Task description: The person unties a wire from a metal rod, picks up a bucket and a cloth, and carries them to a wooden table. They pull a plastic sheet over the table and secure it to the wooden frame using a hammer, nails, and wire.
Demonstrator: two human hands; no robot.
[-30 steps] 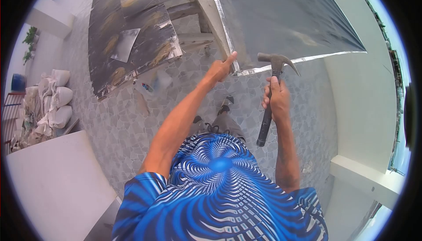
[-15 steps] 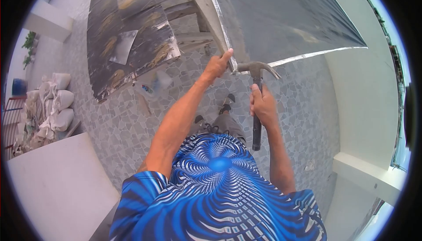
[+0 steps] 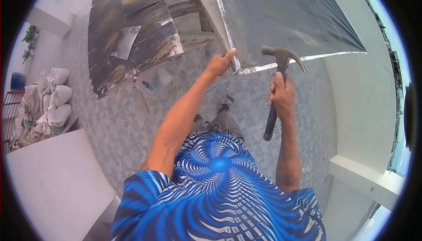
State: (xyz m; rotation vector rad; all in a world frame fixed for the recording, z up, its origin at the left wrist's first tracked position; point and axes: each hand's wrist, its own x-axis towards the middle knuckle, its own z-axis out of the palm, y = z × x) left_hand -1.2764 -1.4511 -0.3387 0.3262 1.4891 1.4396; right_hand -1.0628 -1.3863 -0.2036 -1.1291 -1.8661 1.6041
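Observation:
My right hand (image 3: 283,94) is wrapped round the dark handle of a claw hammer (image 3: 281,56), its head up and its claw pointing right. The hammer is held to the right of the near corner of a large dark panel (image 3: 281,25) with a pale, worn edge. At that corner, my left hand (image 3: 220,64) is closed on the panel's edge, thumb on top. A wooden beam (image 3: 211,10) runs along the panel's left edge, beyond my left hand. The fingers under the edge are hidden.
Left of the beam lies a worn dark board (image 3: 145,39) with a loose grey piece (image 3: 126,43) on it. White sacks (image 3: 59,100) are piled at far left, behind a pale slab (image 3: 57,175). A pale wall (image 3: 360,109) borders the stone-patterned floor (image 3: 176,87) on the right.
My right hand has swung the hammer right and slightly up, away from the panel's corner where its head was. My left hand stays on the edge.

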